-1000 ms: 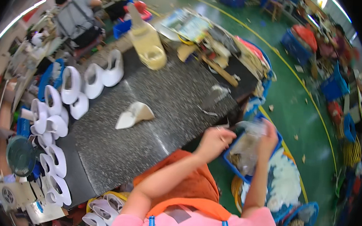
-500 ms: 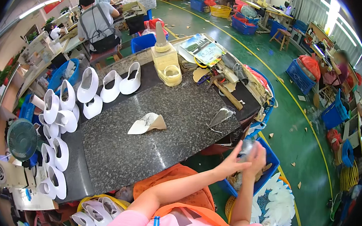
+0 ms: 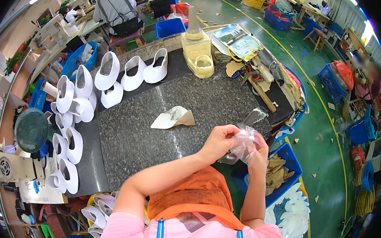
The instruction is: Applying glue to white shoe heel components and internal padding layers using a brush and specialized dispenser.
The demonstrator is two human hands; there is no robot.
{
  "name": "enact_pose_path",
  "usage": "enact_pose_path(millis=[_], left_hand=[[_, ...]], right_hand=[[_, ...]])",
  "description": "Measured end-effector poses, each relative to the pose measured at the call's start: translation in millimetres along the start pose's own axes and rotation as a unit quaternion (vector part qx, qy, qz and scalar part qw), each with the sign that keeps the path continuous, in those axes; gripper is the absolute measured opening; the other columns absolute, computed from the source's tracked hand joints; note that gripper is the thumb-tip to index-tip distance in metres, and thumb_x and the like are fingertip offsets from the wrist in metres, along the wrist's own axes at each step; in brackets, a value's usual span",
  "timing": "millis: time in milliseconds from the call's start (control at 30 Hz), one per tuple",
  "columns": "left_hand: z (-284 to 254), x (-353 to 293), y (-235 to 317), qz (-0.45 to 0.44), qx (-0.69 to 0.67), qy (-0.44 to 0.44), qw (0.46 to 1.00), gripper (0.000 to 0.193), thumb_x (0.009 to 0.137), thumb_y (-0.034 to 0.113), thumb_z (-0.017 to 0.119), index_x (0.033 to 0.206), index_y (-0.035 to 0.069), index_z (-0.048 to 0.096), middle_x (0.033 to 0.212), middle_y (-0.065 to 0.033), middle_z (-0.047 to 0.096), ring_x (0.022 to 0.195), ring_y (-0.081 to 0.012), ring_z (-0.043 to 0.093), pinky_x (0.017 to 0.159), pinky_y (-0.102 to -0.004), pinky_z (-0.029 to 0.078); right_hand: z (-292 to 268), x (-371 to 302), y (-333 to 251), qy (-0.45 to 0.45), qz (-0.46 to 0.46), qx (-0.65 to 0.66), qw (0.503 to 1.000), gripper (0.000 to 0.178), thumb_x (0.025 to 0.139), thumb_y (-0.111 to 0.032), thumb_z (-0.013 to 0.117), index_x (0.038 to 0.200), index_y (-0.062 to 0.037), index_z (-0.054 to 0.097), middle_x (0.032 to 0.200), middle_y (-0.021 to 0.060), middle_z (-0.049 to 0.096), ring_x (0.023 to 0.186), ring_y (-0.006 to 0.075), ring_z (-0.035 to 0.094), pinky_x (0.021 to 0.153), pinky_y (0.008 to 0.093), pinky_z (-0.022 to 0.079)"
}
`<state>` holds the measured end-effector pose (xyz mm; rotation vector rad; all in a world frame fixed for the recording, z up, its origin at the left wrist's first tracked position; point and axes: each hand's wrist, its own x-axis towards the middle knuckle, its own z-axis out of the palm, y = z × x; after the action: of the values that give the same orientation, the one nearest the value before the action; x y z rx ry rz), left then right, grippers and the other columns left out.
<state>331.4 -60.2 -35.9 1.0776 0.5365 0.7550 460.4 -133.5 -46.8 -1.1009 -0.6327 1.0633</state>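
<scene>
My left hand [image 3: 217, 143] and my right hand [image 3: 259, 158] are both closed on a crumpled clear plastic bag [image 3: 244, 144], bunched up between them. They hold it just past the near right edge of a speckled dark stone slab [image 3: 131, 136]. Another clear, pointed plastic piece [image 3: 254, 117] lies at the slab's right edge, close beyond my fingers. Left of it, on the middle of the slab, rests a pointed white shoe-upper piece [image 3: 168, 121] with a beige flap at one end.
White shoe uppers [image 3: 109, 71] line the slab's left and far sides. A yellowish pot-like dispenser [image 3: 197, 59] stands at the back, with a hammer [image 3: 262, 93] right of it. Below my right hand is a blue crate [image 3: 291, 171] of beige scraps. A fan [image 3: 31, 130] stands far left.
Both hands have come up and left, nearer the slab. The plastic, blurred and compact before, now spreads out between my fingers. The whole view has shifted a little.
</scene>
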Motion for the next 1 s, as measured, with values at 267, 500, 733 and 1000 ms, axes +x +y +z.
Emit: enact_pose_path(millis=[267,500,733,1000], left_hand=[[-111.5,149.6,101.7,0.255,0.407,0.222,0.848,0.074,0.062,0.022,0.074,0.122,-0.005,0.039,0.119,-0.0263,0.044,0.112,-0.0379,0.043,0.096,-0.0412,0.035],[-213.0,279.5,108.2,0.247,0.41,0.271,0.835,0.07,0.063,0.024,0.078,0.114,-0.008,0.041,0.102,-0.0195,0.056,0.094,-0.0313,0.055,0.084,-0.0363,0.044],[-245.9,225.9,147.1,0.228,-0.111,0.282,0.925,0.037,0.082,0.027,0.065,0.106,0.003,0.051,0.1,-0.0069,0.059,0.091,-0.0198,0.057,0.083,-0.0367,0.044],[-231.9,70.2,77.2,0.08,0.641,0.102,0.757,0.07,0.066,0.02,0.075,0.125,0.0,0.042,0.115,-0.0132,0.054,0.111,-0.0244,0.05,0.096,-0.0339,0.037]], right_hand=[[-34.9,18.2,13.5,0.14,-0.035,0.075,0.987,0.024,0.086,-0.008,0.056,0.106,0.0032,0.055,0.096,0.0067,0.062,0.08,0.0119,0.059,0.071,0.0243,0.047],[-39.5,8.6,13.2,0.153,-0.011,0.023,0.988,0.025,0.084,-0.011,0.058,0.104,0.0034,0.056,0.092,0.0061,0.062,0.077,0.0116,0.06,0.068,0.025,0.048],[-41.4,21.7,19.3,0.078,0.011,-0.008,0.997,0.025,0.084,-0.015,0.059,0.103,0.0008,0.057,0.09,0.0025,0.061,0.076,0.0092,0.058,0.067,0.0223,0.046],[-41.7,15.8,11.0,0.13,0.009,-0.038,0.991,0.008,0.082,-0.004,0.053,0.087,-0.0002,0.058,0.071,-0.0004,0.059,0.058,0.0045,0.051,0.052,0.0192,0.041]])
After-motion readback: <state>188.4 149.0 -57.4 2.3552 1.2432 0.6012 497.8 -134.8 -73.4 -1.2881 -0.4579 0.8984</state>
